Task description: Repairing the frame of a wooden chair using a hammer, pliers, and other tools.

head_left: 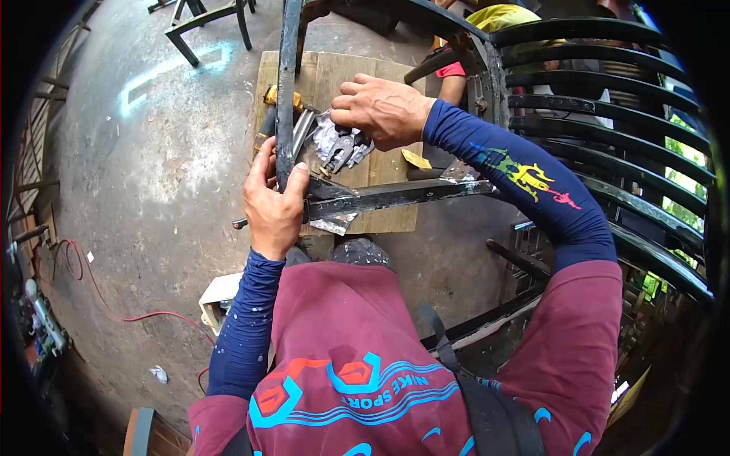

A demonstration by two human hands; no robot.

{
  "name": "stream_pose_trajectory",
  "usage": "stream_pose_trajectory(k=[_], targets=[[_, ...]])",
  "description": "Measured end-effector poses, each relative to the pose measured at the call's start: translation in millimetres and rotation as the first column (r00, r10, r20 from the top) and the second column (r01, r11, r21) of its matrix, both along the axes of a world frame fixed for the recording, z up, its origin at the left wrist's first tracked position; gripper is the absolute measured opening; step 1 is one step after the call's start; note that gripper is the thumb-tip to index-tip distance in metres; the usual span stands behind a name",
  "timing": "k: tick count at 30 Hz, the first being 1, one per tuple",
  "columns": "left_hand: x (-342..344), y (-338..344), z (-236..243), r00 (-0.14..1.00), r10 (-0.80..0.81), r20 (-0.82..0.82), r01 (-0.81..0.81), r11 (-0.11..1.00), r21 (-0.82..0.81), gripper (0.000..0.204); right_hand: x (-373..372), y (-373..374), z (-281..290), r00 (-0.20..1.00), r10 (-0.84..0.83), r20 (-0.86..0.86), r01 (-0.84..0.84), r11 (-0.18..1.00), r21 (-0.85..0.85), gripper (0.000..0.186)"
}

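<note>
My left hand (274,204) is wrapped round the lower corner of a black-painted chair frame (287,91), thumb on one side and fingers on the other. Over the frame's opening hovers my right hand (384,110), its fingers curled together; what they hold, if anything, is hidden. Beneath it on a wooden board (391,216) lie a crumpled white paper or cloth (325,135) and a grey metal tool (339,152), possibly pliers. A yellow-and-black power tool (271,99) rests beside them, partly behind the frame's bar.
Curved black slats (585,102) of the frame extend to the right. Behind them is another person's arm (452,85) with a red sleeve. A small yellow piece (416,159) lies on the board. A red hose (114,311) crosses the floor at left; a dark stool-like frame (205,23) stands far left.
</note>
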State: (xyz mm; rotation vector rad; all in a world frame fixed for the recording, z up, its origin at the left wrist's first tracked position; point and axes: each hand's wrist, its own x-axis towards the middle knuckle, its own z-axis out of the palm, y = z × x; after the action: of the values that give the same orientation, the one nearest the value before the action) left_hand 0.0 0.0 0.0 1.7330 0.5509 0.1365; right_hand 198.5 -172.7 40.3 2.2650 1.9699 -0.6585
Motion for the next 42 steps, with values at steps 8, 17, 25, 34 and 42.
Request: stream_pose_trajectory(k=[8, 17, 25, 34, 42], targets=[[3, -4, 3, 0.999, 0.030, 0.026, -0.029, 0.999, -0.042, 0.060, 6, -10, -7, 0.928, -0.149, -0.343, 0.051, 0.959, -0.278, 0.025], [0, -6, -2, 1.000, 0.022, 0.010, -0.022, 1.000, -0.018, 0.060, -27, -26, 6, 0.981, -0.111, 0.160, 0.117, 0.993, -0.029, 0.035], [0, -2, -5, 1.000, 0.022, -0.005, -0.022, 0.997, -0.069, 0.062, -26, -29, -34, 0.892, -0.180, 0.414, -0.008, 0.911, 0.413, 0.029], [1, -2, 0, 1.000, 0.010, -0.003, -0.010, 1.000, -0.029, 0.062, -47, -42, -48, 0.911, -0.345, 0.229, 0.216, 0.867, 0.448, 0.057], [2, -5, 13, 1.000, 0.020, 0.004, -0.020, 0.998, -0.067, 0.059, -26, -28, -39, 0.953, -0.197, 0.229, 0.070, 0.882, 0.466, 0.028]])
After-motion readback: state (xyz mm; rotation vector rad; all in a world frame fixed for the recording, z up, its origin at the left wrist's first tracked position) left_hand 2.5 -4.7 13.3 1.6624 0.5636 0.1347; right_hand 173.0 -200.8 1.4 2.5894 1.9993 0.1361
